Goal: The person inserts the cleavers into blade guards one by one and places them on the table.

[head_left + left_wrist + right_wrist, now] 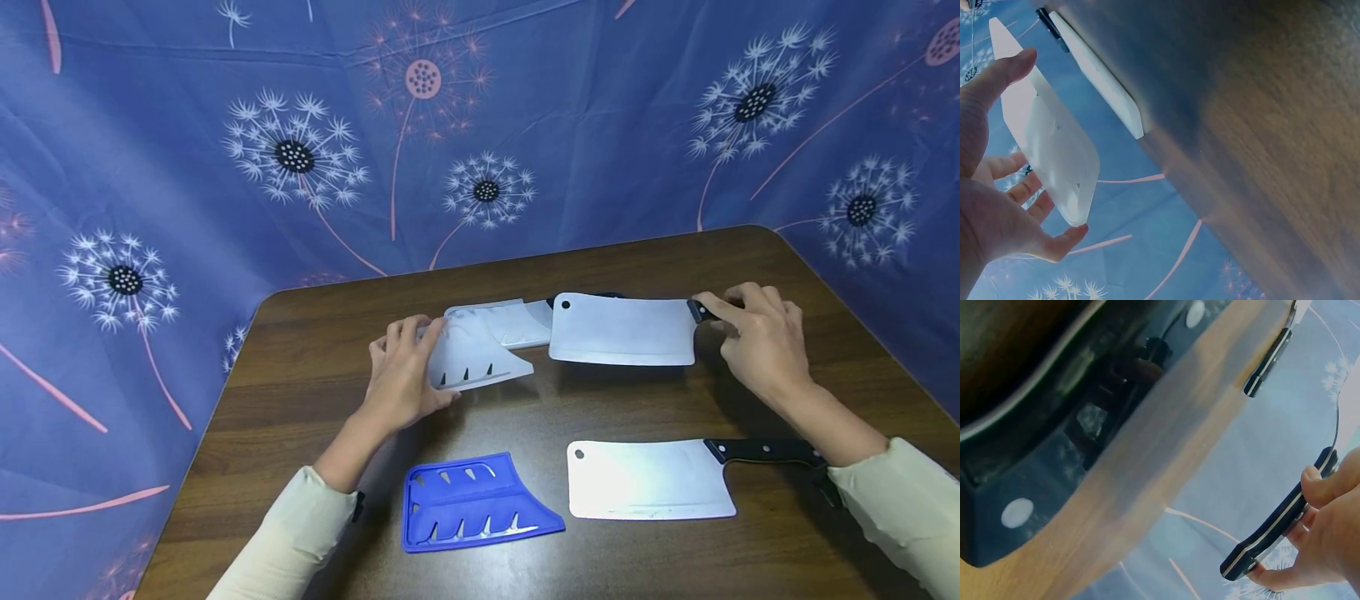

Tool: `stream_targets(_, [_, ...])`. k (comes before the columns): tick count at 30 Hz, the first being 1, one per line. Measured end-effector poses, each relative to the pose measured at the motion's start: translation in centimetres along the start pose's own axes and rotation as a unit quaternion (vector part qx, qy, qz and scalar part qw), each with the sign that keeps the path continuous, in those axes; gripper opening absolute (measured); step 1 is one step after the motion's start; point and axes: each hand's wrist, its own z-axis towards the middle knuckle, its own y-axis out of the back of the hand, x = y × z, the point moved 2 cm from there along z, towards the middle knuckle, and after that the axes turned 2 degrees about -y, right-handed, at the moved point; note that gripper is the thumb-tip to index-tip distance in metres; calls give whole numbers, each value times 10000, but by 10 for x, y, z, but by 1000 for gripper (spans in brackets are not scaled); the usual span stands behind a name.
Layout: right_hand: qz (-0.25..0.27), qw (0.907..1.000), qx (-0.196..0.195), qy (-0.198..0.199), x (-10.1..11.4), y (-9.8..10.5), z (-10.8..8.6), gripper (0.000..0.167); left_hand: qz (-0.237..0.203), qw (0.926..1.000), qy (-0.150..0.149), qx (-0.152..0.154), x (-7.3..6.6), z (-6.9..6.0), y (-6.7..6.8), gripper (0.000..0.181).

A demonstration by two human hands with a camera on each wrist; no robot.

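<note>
My left hand (401,375) grips a white blade guard (474,354) by its closed end, with slots along its lower edge. In the left wrist view the thumb lies on one face of the guard (1054,137) and fingertips on the other side. My right hand (765,346) holds a cleaver (622,329) by its black handle (1279,519). That cleaver's broad bare blade is raised over the table and points left, its tip end a short way from the guard's wide open end.
Behind both hands lies another cleaver (542,312) in a pale guard (502,321), partly hidden. A blue blade guard (480,508) lies at the front of the brown table (300,367). Right of it rests a bare cleaver (648,479), its handle under my right forearm. A patterned blue cloth (585,150) hangs behind.
</note>
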Motion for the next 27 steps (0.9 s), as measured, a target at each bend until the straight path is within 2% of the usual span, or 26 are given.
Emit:
stream_targets(11, [-34,9996,-258,141,6,3,3,60,83,9994,-54,-323,1,0,5,104])
stream_targets(19, [37,9981,-529,301,9,7,4,60,153,9988,-120,-457,-1,0,8,104])
stream_targets(27, [39,9977,-575,352,13,7,5,60,117,9983,-200,-543,-5,2,10,104])
